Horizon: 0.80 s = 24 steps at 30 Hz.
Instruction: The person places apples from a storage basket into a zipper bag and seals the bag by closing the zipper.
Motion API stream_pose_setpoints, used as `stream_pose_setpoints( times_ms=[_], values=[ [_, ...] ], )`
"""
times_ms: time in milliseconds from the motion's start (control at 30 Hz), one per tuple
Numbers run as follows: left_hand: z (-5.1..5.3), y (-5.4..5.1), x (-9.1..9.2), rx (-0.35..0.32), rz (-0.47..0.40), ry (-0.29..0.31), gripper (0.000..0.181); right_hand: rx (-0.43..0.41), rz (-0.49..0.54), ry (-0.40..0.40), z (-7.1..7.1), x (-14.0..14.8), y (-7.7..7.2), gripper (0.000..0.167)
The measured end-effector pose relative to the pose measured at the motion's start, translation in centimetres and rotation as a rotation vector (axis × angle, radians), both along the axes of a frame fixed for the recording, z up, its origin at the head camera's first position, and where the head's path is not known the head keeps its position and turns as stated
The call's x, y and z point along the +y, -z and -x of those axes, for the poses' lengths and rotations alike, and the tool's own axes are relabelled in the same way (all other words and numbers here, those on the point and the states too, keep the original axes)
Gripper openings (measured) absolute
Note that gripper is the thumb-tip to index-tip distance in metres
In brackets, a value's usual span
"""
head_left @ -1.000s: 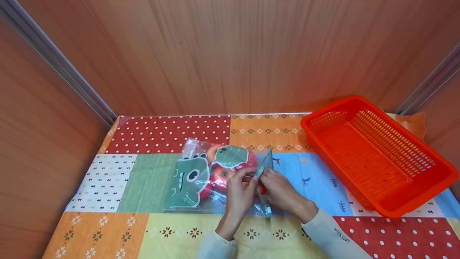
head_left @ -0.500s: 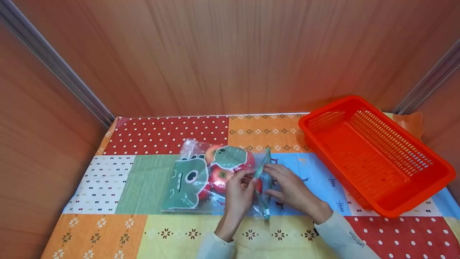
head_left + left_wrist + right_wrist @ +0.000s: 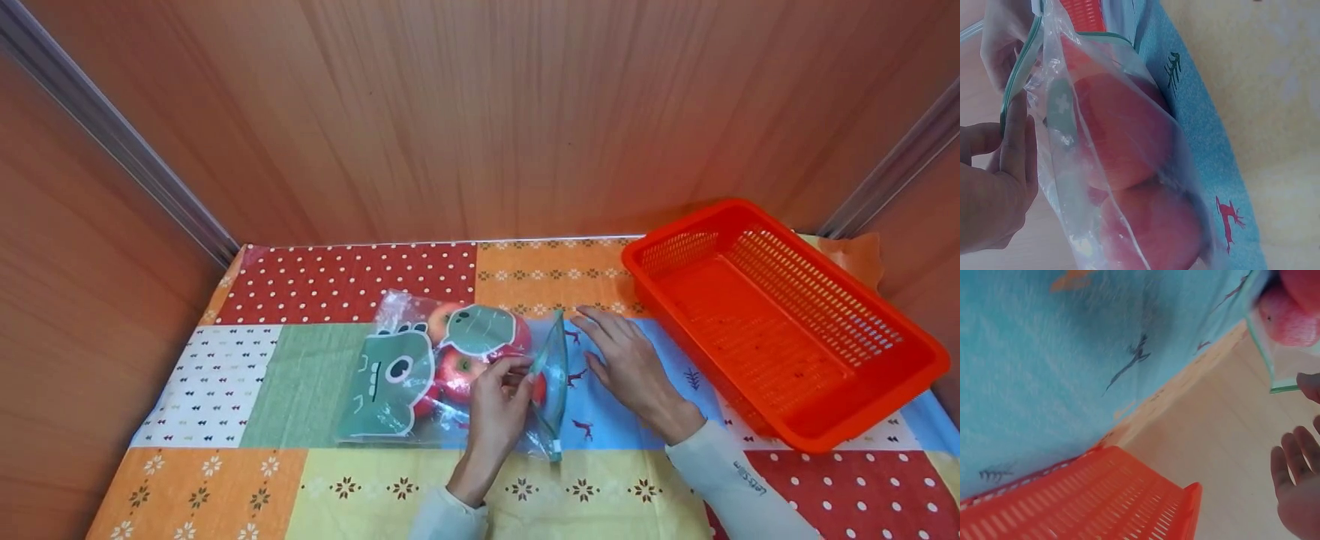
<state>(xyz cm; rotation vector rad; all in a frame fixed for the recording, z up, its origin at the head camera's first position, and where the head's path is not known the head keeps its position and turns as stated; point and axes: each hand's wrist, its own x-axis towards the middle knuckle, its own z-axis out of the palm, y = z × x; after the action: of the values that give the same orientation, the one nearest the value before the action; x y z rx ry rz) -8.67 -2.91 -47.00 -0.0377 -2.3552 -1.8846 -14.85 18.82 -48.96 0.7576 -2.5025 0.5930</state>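
A clear zip bag printed with a green cartoon monster lies on the cloth, and several red apples show through it. Its green-edged mouth gapes toward the right. My left hand pinches the upper lip of that mouth between thumb and fingers; in the left wrist view the green zip edge runs between them. Just right of the bag, my right hand hovers apart from it with fingers extended, holding nothing. The right wrist view shows this hand at the right edge, fingers spread.
An orange-red plastic basket with slotted walls stands at the right, beyond my right hand. Patchwork cloth covers the table. Wood-grain panels rise at the back and both sides.
My right hand has let go of the bag's mouth and moved away to the right, its fingers straightening. The left hand keeps its pinch, and the bag's mouth now gapes wider.
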Motion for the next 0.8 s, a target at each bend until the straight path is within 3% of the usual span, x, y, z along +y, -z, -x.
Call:
stream_pose_setpoints(
  times_ms=[267, 467, 800],
  values=[
    [0.0, 0.1, 0.0, -0.001, 0.013, -0.001, 0.020, 0.089, -0.068, -0.030, 2.1, -0.5, 0.4, 0.070],
    [0.0, 0.3, 0.1, -0.001, 0.038, -0.003, 0.018, 0.189, -0.086, -0.080, 3.4, -1.1, 0.7, 0.057],
    [0.0, 0.6, 0.1, -0.021, 0.041, 0.003, 0.018, 0.199, -0.107, -0.095, 4.8, -1.4, 1.1, 0.034]
  ],
)
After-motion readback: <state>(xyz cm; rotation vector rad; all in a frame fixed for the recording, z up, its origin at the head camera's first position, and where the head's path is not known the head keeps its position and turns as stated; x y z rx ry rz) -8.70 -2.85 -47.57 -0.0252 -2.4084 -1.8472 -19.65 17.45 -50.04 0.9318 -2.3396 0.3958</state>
